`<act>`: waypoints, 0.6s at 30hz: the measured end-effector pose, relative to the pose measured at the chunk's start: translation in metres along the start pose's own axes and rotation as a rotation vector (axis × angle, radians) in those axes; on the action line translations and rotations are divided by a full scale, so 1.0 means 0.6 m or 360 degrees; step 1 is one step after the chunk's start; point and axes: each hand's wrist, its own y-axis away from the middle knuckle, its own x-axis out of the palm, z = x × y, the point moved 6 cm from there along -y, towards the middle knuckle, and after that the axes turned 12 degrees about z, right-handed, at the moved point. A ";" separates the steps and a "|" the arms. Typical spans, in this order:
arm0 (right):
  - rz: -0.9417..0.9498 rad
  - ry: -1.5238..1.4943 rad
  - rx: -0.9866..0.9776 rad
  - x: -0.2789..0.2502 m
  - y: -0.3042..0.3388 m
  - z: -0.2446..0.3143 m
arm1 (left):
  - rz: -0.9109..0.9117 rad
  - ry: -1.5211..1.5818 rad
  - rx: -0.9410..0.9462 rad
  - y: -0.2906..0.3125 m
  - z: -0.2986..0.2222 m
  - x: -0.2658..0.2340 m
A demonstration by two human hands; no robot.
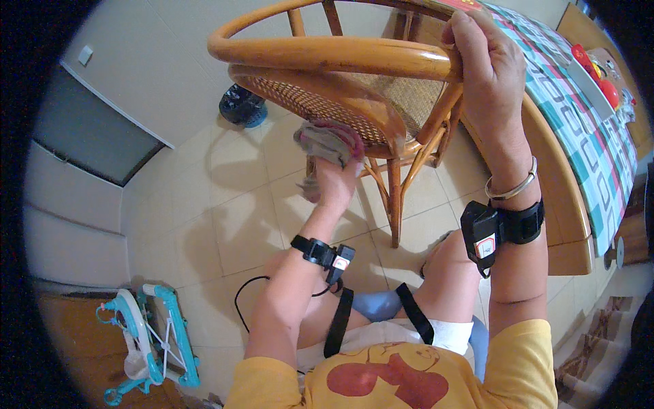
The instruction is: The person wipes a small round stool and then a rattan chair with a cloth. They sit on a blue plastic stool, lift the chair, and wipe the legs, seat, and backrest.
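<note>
A brown rattan chair point(334, 56) with a woven back panel stands in front of me, partly tilted, one leg reaching down near my knees. My right hand point(487, 75) is closed around the right end of its curved top rail. In my left hand point(334, 178) is a bunched grey and pink cloth point(330, 142), pressed against the lower edge of the woven panel. Part of the cloth hangs below the fingers. The seat point(412, 95) shows through the frame.
A bed point(558, 116) with a checked cover and wooden frame runs along the right, a white tray of toys point(593, 85) on it. A black-lined bin point(243, 108) stands by the wall. At lower left is a turquoise and white folding frame point(160, 334). Below me is a blue stool point(377, 305).
</note>
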 end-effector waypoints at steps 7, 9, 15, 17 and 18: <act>0.0143 0.0114 0.0401 0.001 -0.009 0.019 | 0.0146 0.0022 0.0019 0.067 0.017 0.009; 0.0134 0.0390 0.0356 0.008 -0.015 0.038 | -0.0116 0.0365 -0.0004 0.106 0.051 -0.003; 0.0374 0.0421 0.0201 0.067 0.000 0.076 | -0.0643 0.0860 -0.0448 0.134 0.125 -0.118; 0.0327 0.0456 0.0112 0.071 0.003 0.087 | -0.0851 0.1001 -0.0368 0.097 0.124 -0.182; 0.0320 0.0436 0.0130 0.071 0.004 0.089 | -0.0939 0.0993 -0.0270 0.077 0.117 -0.217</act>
